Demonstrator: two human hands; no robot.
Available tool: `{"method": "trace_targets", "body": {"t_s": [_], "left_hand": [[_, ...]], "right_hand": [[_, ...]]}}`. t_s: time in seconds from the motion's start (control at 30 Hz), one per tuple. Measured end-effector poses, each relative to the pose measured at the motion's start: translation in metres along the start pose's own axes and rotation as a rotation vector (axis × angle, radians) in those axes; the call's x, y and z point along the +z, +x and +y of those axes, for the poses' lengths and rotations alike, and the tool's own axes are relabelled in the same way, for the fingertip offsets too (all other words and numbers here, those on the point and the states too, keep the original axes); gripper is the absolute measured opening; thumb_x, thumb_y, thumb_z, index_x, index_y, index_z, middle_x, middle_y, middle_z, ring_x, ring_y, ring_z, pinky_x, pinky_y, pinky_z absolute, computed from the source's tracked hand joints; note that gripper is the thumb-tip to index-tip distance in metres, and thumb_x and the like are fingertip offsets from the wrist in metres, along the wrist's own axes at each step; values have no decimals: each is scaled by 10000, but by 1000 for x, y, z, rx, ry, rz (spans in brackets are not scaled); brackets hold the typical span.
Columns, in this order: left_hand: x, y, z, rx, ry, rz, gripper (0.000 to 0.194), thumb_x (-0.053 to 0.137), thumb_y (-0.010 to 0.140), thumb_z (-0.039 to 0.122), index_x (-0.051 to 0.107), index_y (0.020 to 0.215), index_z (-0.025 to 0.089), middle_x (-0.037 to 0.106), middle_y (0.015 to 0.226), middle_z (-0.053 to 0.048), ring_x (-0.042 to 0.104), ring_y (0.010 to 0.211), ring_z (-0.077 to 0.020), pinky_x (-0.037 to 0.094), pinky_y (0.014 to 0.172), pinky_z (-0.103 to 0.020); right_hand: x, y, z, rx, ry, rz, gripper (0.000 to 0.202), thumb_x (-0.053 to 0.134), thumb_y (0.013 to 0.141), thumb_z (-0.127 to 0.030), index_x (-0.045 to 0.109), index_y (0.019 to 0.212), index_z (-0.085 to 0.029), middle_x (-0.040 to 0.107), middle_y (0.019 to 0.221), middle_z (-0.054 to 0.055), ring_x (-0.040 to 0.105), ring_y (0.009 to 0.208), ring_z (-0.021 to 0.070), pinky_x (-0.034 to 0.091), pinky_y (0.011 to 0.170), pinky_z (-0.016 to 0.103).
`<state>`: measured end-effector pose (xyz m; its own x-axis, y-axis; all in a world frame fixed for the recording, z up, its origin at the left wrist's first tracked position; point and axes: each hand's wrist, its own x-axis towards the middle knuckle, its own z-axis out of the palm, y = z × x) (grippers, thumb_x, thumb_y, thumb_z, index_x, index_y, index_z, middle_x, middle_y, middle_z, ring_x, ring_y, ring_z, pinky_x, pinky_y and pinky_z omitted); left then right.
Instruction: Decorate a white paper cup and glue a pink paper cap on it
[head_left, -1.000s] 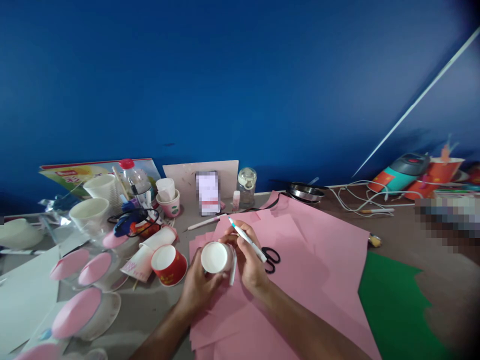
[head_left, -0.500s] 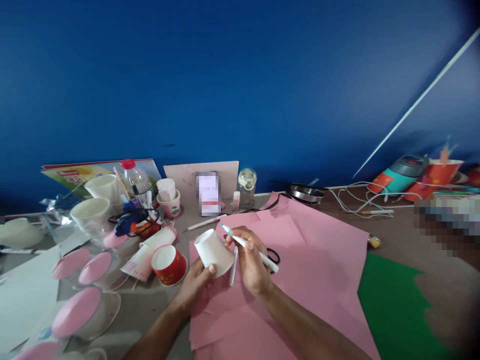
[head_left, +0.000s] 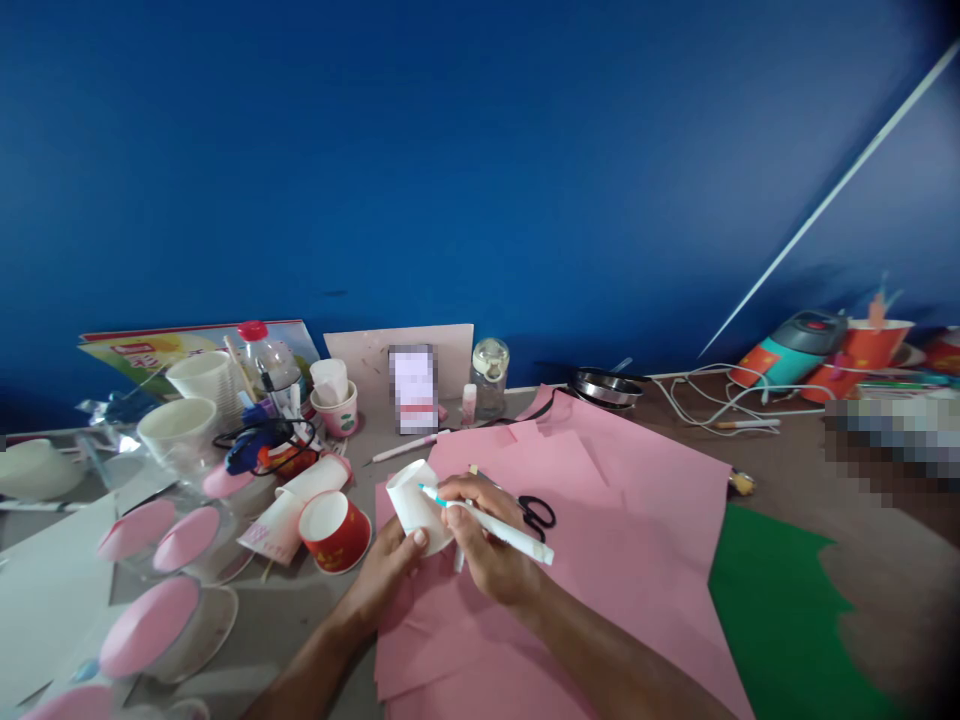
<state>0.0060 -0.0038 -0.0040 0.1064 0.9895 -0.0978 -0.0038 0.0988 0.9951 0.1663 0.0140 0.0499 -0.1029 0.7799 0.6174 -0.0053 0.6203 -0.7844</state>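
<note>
A white paper cup is tilted in my left hand, whose thumb presses on its side near the wider end. In my right hand is a white marker with a blue tip, gripped like a pen. The tip is at the cup's side; whether it touches I cannot tell. Under both hands spread sheets of pink paper. Black-handled scissors lie just beyond my right hand, their blades hidden by it.
To the left stand a red paper cup and several cups with pink tops. A phone leans at the back beside a glass jar. Green paper lies on the right, with white cables behind.
My right hand has moved left, bringing the marker's tip from above the cup's right side onto or against its wall. More of the scissors' handles shows now. My left hand keeps its hold.
</note>
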Motion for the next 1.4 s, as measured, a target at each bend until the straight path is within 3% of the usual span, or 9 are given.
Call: {"method": "trace_targets", "body": {"t_s": [0.53,0.73,1.0,1.2,1.4], "left_hand": [[2,1,8,-11,105,10,668,600,671,795,682,794,143,537,634,-4,426,571,-147,384,539,-273],[2,0,10,-10,106,14,661,603,674,790,672,779,141,575,680,-23,431,567,-138,383,525,-271],[3,0,9,15,98,26,611,614,680,781,589,676,170,491,598,20,401,547,-128,376,519,-263],[2,0,10,15,109,15,621,610,678,788,603,701,167,476,593,27,394,544,-127,365,515,-261],[3,-1,16,-1,146,2,653,591,661,817,582,675,164,479,590,27,387,550,-124,362,526,-259]], "right_hand": [[2,0,5,-49,-137,-22,141,524,895,-237,660,934,-244,722,807,40,666,724,201,540,682,326],[1,1,3,-41,-138,-24,138,525,893,-227,659,927,-241,718,801,39,664,705,194,537,675,315],[0,3,0,-18,-118,-22,140,535,877,-205,671,891,-237,703,745,23,640,646,182,527,664,311],[-1,3,0,20,-48,-8,126,524,887,-227,649,885,-219,665,688,6,578,531,143,475,535,265],[0,2,2,-1,-76,-4,138,514,890,-255,639,887,-197,657,683,17,615,599,153,492,559,256]]}}
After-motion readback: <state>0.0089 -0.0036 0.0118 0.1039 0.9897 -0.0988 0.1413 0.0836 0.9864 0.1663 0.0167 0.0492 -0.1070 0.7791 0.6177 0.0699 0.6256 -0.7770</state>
